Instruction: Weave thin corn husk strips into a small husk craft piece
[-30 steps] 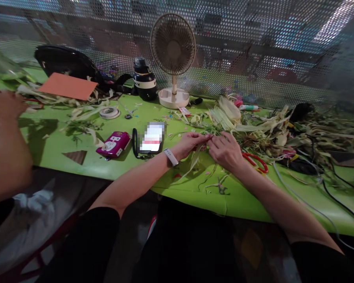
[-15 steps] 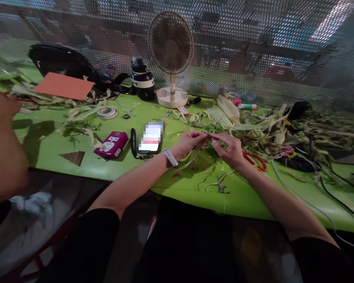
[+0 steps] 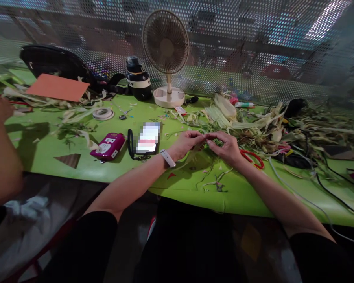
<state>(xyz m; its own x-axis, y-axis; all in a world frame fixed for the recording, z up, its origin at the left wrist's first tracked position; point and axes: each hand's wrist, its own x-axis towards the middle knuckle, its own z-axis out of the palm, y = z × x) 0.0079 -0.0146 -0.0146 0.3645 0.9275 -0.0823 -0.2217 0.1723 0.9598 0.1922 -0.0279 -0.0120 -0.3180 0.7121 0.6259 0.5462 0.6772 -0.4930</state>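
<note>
My left hand [image 3: 184, 144], with a pale watch band at the wrist, is pinched on a thin strip of corn husk [image 3: 192, 156] that hangs below its fingers. Fingertip to fingertip with it is my right hand [image 3: 226, 149], thumb and forefinger drawn together at the same spot. What the right fingers grip is too small to make out. Both hands are just above the green table [image 3: 188, 184]. Red-handled scissors [image 3: 253, 158] lie beside my right wrist, and a lit phone [image 3: 149, 137] is left of my left hand.
A heap of husks and stems [image 3: 253, 129] spreads behind and right of my hands. Cables [image 3: 295, 192] cross the right side. A fan [image 3: 166, 51], a black bottle [image 3: 138, 80], tape [image 3: 103, 113] and a magenta device [image 3: 109, 146] stand or lie leftward. Another person's arm [image 3: 2, 157] reaches in.
The whole view has shifted slightly, so the table things appear a little further left. My hands stay together at the fingertips, with only slight finger movement.
</note>
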